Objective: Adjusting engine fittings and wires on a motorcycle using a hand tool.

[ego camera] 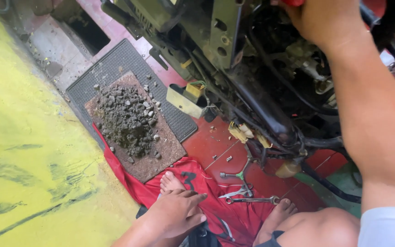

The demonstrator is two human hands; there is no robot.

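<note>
Two hands: left hand (177, 212) rests open on a knee, right hand's (323, 18) grip, cropped among engine parts (261, 82), cannot be told.

The left hand (177, 215) lies low, palm down, fingers loosely spread. The right arm stretches upward, its hand (323, 18) curled closed at the top.

The red tiled floor (216, 146) carries a black ribbed mat (115, 64) under a gravel-heaped board (156, 160), a red cloth (225, 210), a ring spanner (252, 200) and a cross wrench (239, 175).
</note>
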